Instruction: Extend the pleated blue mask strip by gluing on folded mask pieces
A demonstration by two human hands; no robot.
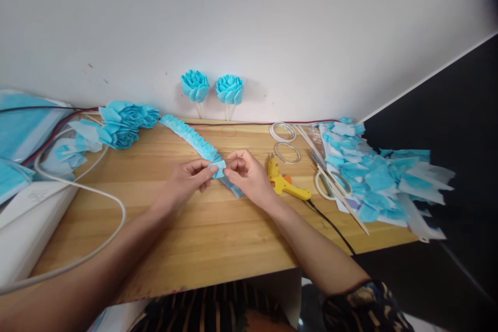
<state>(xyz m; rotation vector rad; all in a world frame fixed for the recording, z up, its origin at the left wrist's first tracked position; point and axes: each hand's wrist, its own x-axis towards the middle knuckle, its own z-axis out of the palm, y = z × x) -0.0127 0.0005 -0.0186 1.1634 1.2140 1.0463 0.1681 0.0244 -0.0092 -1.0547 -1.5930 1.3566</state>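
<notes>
Pinching pleated blue strip (197, 143) between left hand (187, 178) and right hand (251, 179), probably to keep it folded, with glue gun (287, 185) rightward, seemingly within reach.

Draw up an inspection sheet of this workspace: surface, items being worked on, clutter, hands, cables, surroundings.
Surface: wooden table, light-coloured, grain visible.
Work items: small blue piece between the hands; ruffled blue strip lying beyond it, towards the wall.
Clutter: yellow glue gun, tape rolls, wooden sticks and blue-and-white pieces at right; blue flowers at left.
Hands: left hand pinches the small blue piece; right hand has its fingers at the edge, grip unclear.
Cables: white cable looping at left; dark cord from the glue gun; thin wire along the wall.
Surroundings: pale wall, two flowers on sticks before it.
</notes>
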